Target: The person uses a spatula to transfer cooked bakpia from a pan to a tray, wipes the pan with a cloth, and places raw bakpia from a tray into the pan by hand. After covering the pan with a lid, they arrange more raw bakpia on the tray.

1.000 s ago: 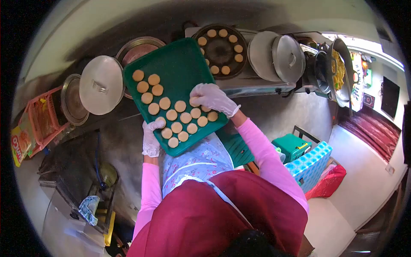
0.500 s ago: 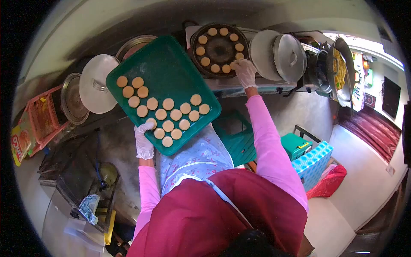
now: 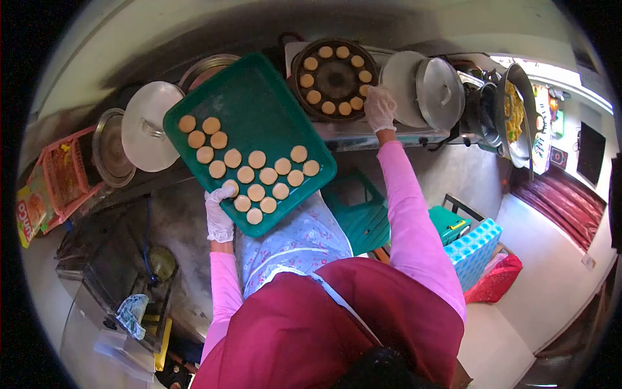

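My left hand (image 3: 219, 216), in a white glove, grips the near edge of a green tray (image 3: 259, 97) and holds it up. Several round tan dough discs (image 3: 258, 159) lie on the tray's near half. My right hand (image 3: 380, 108), also gloved, reaches to the right rim of a round dark pan (image 3: 334, 78) on the stove. Its fingers touch a disc at the pan's edge; whether they still hold it I cannot tell. Several discs sit in a ring inside the pan.
Two metal lids (image 3: 422, 91) lie right of the pan, and a wok with yellow food (image 3: 515, 110) stands beyond them. A lidded pot (image 3: 150, 126) and a red basket (image 3: 61, 178) are at left. A green stool (image 3: 359, 211) and crates (image 3: 470, 249) stand below.
My right hand left the tray with a disc and reached out to the pan's right rim. The tray shifted a little to the left in my left hand.
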